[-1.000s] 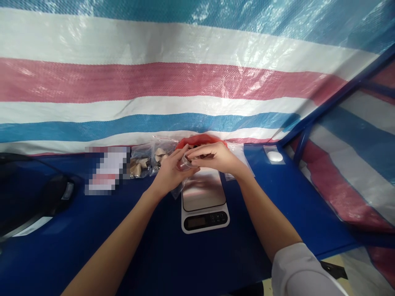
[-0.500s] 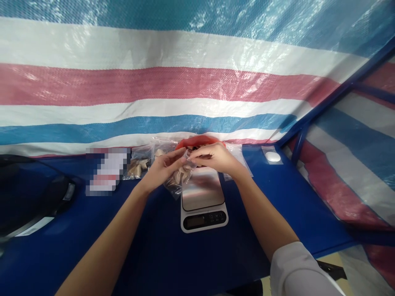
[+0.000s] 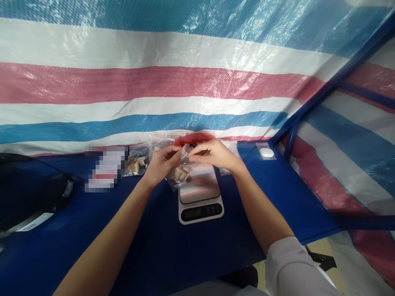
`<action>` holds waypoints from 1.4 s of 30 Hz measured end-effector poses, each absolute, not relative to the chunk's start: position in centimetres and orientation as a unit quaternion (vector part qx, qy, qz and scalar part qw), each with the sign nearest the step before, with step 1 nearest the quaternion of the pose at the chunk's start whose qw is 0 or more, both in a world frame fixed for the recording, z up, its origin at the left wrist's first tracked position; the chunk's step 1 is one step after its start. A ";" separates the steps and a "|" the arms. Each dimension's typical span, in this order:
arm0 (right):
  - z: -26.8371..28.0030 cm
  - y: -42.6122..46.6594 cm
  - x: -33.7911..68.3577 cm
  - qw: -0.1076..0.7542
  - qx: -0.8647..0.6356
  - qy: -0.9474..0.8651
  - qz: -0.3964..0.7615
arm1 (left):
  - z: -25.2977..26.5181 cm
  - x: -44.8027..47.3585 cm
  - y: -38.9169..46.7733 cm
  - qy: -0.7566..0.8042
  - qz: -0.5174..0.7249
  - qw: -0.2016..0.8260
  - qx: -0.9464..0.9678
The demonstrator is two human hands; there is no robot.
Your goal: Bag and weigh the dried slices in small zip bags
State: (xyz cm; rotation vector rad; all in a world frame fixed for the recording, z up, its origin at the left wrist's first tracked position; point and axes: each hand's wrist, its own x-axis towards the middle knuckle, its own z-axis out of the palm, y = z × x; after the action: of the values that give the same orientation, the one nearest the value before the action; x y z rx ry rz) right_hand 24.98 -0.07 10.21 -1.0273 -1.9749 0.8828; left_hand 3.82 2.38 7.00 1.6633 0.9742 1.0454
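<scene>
Both hands pinch the top of a clear zip bag (image 3: pixel 180 173) that holds pale tan, chip-like pieces. My left hand (image 3: pixel 161 163) has its fingers closed on the bag's left top edge, and my right hand (image 3: pixel 212 153) grips the right side of that edge. The bag hangs over the left part of a white kitchen scale (image 3: pixel 200 191) with a steel plate; its display looks dark. Behind the hands stands a red bowl (image 3: pixel 197 137) with dark and light bits in it, largely hidden by my fingers.
More clear bags of tan pieces (image 3: pixel 136 164) lie left of the scale. Flat clear bags (image 3: pixel 230 158) are to the right. A white oval object (image 3: pixel 266 152) sits on a small clear bag. A black bag (image 3: pixel 37 193) rests at the left of the blue table (image 3: pixel 160 255). Striped sheeting (image 3: pixel 154 84) rises behind.
The view has shifted slightly. My fingers have moved a little along the bag's top edge, which now shows more between them. Both hands still hold the bag.
</scene>
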 end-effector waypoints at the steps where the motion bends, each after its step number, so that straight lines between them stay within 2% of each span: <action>1: 10.1 -0.2 25.2 0.374 -0.399 -0.762 0.347 | 7.0 3.9 2.3 0.401 0.432 0.436 0.680; 6: 8.8 -1.1 26.9 0.441 -0.402 -0.705 0.384 | 7.2 3.8 2.0 0.391 0.448 0.349 0.724; 16: 4.1 -4.8 29.8 0.519 -0.505 -0.573 0.384 | 6.5 3.1 0.1 0.353 0.358 0.174 0.847; 25: 2.6 -6.0 30.6 0.524 -0.538 -0.494 0.439 | 2.3 2.7 -2.5 0.361 0.315 0.122 0.869; 33: 2.8 -6.6 31.3 0.497 -0.539 -0.501 0.459 | 2.2 1.9 -2.6 0.366 0.330 0.107 0.863; 36: 2.8 -6.9 32.6 0.507 -0.563 -0.498 0.423 | 2.2 0.9 -3.1 0.381 0.357 0.089 0.848; 38: 2.7 -7.1 33.6 0.504 -0.585 -0.529 0.351 | 2.0 0.0 -3.5 0.398 0.362 0.076 0.840; 42: 2.5 -7.6 34.4 0.424 -0.626 -0.633 0.169 | 0.9 -1.5 -3.8 0.424 0.341 0.044 0.838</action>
State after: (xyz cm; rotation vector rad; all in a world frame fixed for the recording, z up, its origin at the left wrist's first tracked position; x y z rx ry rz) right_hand 34.36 -7.65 2.49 -1.5651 -1.5837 0.4220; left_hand -1.51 -3.83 0.93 2.5604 1.2967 1.0416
